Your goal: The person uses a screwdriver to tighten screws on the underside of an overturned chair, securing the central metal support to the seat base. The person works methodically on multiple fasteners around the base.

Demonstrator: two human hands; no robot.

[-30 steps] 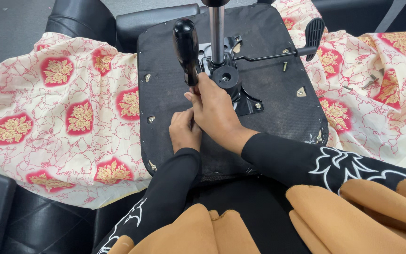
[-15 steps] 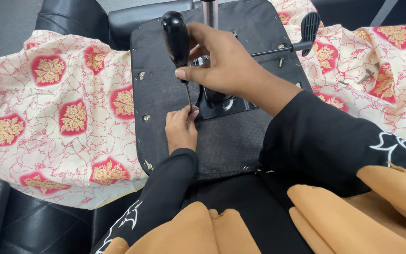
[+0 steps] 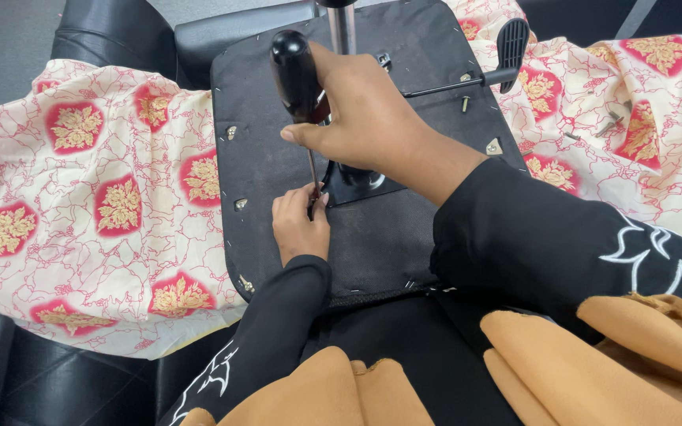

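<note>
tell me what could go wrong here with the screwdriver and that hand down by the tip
The left hand pinches the shaft right at the tip, so if the screwdriver slips, it may jab those fingers. The right hand bears down from above, which could make a slip harder. Loose screws lying on the patterned cloth could roll away.

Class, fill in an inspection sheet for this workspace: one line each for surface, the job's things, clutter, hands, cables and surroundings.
Surface: patterned cloth, cream with red and gold motifs, spread under the work.
Job's things: upturned black chair base with a metal column and plate; black-handled screwdriver standing upright, tip down on the base near the plate.
Clutter: loose screws lying on the cloth at the right.
Hands: right hand wrapped round the screwdriver handle; left hand pinching the shaft at its tip.
Cables: nothing seen.
Surroundings: black lever sticking out from the base; black leather seat behind the cloth; orange fabric in the foreground.
</note>
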